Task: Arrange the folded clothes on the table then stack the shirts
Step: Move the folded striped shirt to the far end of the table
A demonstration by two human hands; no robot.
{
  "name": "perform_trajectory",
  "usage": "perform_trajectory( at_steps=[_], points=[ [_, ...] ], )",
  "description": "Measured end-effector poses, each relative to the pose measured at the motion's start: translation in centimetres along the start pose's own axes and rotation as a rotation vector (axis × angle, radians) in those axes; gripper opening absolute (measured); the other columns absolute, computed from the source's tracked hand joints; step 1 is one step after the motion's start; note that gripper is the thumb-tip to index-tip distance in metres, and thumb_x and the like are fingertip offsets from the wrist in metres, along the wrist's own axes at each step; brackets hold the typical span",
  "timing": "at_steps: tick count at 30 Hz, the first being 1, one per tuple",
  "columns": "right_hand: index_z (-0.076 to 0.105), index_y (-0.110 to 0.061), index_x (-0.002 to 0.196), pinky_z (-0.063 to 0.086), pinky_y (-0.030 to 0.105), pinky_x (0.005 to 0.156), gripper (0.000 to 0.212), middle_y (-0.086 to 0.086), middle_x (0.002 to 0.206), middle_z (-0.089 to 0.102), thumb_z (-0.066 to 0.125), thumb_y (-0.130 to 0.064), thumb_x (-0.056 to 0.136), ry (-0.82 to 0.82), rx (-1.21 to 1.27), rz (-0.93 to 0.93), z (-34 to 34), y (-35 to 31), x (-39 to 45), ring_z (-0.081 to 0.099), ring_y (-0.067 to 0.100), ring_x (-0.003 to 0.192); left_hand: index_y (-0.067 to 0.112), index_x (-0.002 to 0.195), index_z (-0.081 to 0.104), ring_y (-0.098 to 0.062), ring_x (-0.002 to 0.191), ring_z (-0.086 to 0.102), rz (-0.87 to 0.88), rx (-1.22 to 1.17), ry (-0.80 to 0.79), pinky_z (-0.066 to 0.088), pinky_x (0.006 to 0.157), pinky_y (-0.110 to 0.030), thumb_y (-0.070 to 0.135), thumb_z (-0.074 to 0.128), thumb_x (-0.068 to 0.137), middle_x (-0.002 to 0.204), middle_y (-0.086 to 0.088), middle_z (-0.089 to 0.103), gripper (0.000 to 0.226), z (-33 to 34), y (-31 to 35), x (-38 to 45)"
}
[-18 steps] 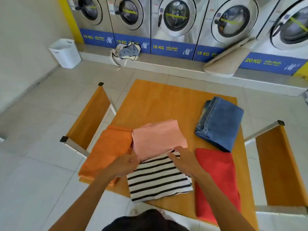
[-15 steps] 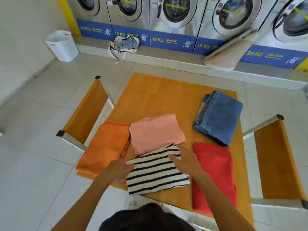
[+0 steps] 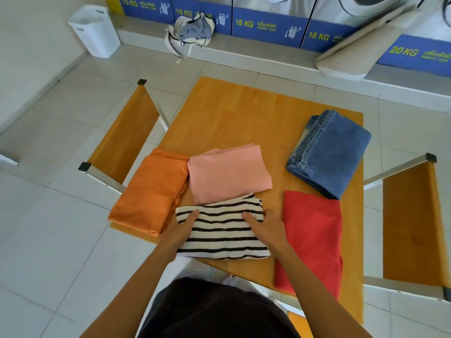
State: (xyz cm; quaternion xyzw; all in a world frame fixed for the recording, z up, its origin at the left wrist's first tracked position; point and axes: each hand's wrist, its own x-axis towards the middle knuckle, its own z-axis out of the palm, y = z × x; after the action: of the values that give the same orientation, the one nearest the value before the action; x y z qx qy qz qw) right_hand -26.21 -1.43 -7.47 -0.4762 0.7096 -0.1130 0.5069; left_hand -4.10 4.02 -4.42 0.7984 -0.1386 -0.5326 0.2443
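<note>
At the upper left of the frame we see a white bin (image 3: 95, 30) on the tiled floor, and below it a wooden bench (image 3: 122, 140) just beside the table (image 3: 234, 111). On the table's left edge lies the folded orange garment (image 3: 150, 191), its right side touching the folded pink shirt (image 3: 228, 174) at centre. Just below the pink shirt sits the folded striped shirt (image 3: 223, 231), its top edge meeting the pink one's lower edge. Our left hand (image 3: 181, 229) grips the striped shirt's left side, thumb on top and fingers hidden beneath; our right hand (image 3: 264, 226) holds its right side, thumb on top and fingers curled around the edge. Right of that hand lies the red garment (image 3: 313, 237), overhanging the near edge, and above it the folded jeans (image 3: 329, 152). A second bench (image 3: 412, 223) stands at far right.
</note>
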Motion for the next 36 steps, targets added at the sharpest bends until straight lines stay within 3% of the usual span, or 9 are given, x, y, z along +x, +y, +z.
perform_trajectory(
  at_steps=[2,5,10,14,19,24,27,31,36],
  points=[
    [0.063,-0.026,0.109,0.053,0.037,0.093,0.044,-0.006,0.105,0.067,0.070,-0.056,0.079,-0.069,0.157,0.049,-0.5,-0.1,0.1,0.064,0.016,0.099,0.029,0.131,0.048,-0.023,0.109,0.060,-0.016,-0.024,-0.051,0.048,0.096,-0.040,0.066,0.062,0.075,0.119,-0.003,0.062,0.069,0.3,0.7,-0.1],
    [0.071,-0.025,0.109,0.060,0.038,0.084,0.046,-0.002,0.100,0.077,0.078,-0.052,0.073,-0.158,0.384,0.127,-1.4,-0.6,0.0,0.074,0.018,0.090,0.033,0.120,0.053,-0.014,0.094,0.064,0.073,0.016,-0.131,0.052,0.078,-0.032,0.058,0.066,0.077,0.101,0.007,0.067,0.051,0.7,2.3,-0.2],
    [0.066,-0.022,0.117,0.061,0.042,0.073,0.043,0.007,0.099,0.078,0.080,-0.034,0.079,-0.216,0.691,0.188,-3.0,-2.2,-0.8,0.076,0.025,0.088,0.033,0.125,0.054,-0.016,0.100,0.067,0.126,0.024,-0.243,0.054,0.085,-0.033,0.056,0.071,0.074,0.112,0.004,0.070,0.058,0.1,5.9,-0.1],
    [0.062,-0.024,0.121,0.062,0.043,0.074,0.046,0.007,0.105,0.077,0.080,-0.034,0.080,-0.181,0.796,0.187,-3.9,-4.3,-0.1,0.075,0.026,0.091,0.030,0.106,0.066,-0.014,0.090,0.072,0.178,0.016,-0.256,0.056,0.073,-0.028,0.052,0.068,0.079,0.098,0.005,0.075,0.034,-1.3,9.8,0.7],
    [0.057,-0.029,0.125,0.060,0.045,0.083,0.055,0.000,0.113,0.073,0.079,-0.046,0.078,-0.120,0.690,0.079,-4.2,-9.5,4.0,0.074,0.020,0.097,0.028,0.111,0.066,-0.015,0.092,0.073,0.231,-0.022,-0.286,0.057,0.081,-0.035,0.050,0.070,0.079,0.101,0.003,0.076,0.039,-2.6,15.7,4.6],
    [0.056,-0.029,0.108,0.062,0.037,0.074,0.038,0.001,0.103,0.069,0.076,-0.045,0.081,0.050,0.439,-0.017,-4.1,-15.4,11.4,0.072,0.016,0.087,0.025,0.118,0.062,-0.017,0.100,0.069,0.319,0.032,-0.269,0.055,0.087,-0.036,0.047,0.058,0.090,0.110,0.000,0.072,0.036,-3.7,22.4,12.1],
    [0.055,-0.024,0.112,0.061,0.031,0.067,0.036,0.003,0.102,0.067,0.075,-0.036,0.084,0.122,0.373,-0.069,-3.9,-18.5,16.5,0.071,0.016,0.085,0.026,0.117,0.061,-0.016,0.102,0.068,0.376,0.096,-0.280,0.054,0.091,-0.037,0.044,0.056,0.092,0.110,0.002,0.071,0.031,-3.6,26.7,17.2],
    [0.055,-0.022,0.117,0.061,0.033,0.072,0.040,0.001,0.105,0.066,0.074,-0.034,0.085,0.213,0.325,-0.157,-4.3,-22.5,23.0,0.070,0.017,0.090,0.020,0.125,0.059,-0.020,0.102,0.068,0.451,0.176,-0.269,0.052,0.096,-0.045,0.046,0.057,0.090,0.114,-0.002,0.070,0.043,-2.5,32.8,22.9],
    [0.056,-0.024,0.123,0.059,0.033,0.082,0.046,-0.004,0.112,0.067,0.072,-0.041,0.083,0.354,0.325,-0.246,-5.4,-27.4,30.4,0.067,0.013,0.099,0.019,0.132,0.050,-0.018,0.105,0.064,0.614,0.097,-0.107,0.054,0.088,-0.037,0.045,0.052,0.092,0.123,-0.002,0.063,0.048,-0.6,40.0,28.2]
  ],
)
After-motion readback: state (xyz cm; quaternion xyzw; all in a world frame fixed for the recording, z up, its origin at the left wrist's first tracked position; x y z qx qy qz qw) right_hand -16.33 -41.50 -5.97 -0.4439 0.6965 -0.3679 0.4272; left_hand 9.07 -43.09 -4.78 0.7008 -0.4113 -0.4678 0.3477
